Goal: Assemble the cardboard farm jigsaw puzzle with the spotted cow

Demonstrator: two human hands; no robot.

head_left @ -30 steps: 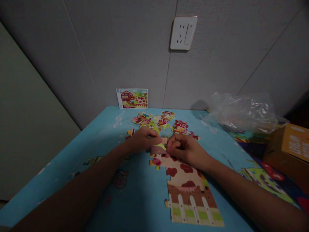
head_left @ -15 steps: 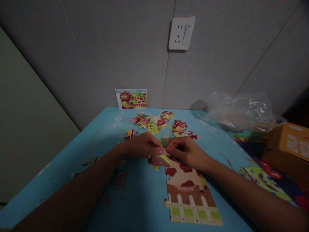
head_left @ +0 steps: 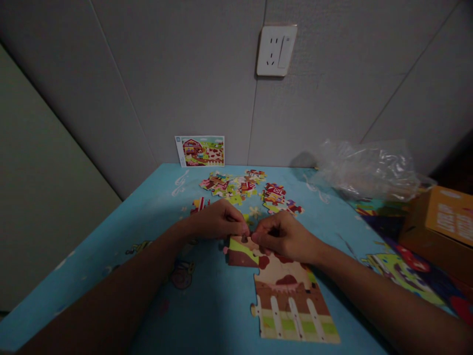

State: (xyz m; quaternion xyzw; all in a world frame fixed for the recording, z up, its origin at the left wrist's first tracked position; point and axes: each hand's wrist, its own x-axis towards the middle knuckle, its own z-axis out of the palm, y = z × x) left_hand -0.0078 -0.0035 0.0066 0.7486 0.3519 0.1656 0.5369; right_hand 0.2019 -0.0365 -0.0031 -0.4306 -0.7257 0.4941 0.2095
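My left hand (head_left: 219, 220) and my right hand (head_left: 283, 237) meet above the far end of a partly joined jigsaw puzzle (head_left: 288, 301). Their fingertips pinch a jigsaw piece (head_left: 242, 251) with brown and lime-green print, which lies nearly flat against the joined section. My right fingers cover part of the cow-patterned area there. The joined section shows red-brown patches and a white fence. Loose jigsaw pieces (head_left: 232, 185) lie in a scattered group beyond my hands, with a second group (head_left: 277, 195) to their right.
A farm picture card (head_left: 199, 151) leans on the wall at the back of the blue printed table (head_left: 74, 291). A clear plastic bag (head_left: 369, 170) and a cardboard box (head_left: 443, 222) sit at the right. A wall socket (head_left: 277, 51) is above.
The jigsaw piece has come down toward me and flattened, now showing its printed face. My hands have moved with it, closer to the joined section.
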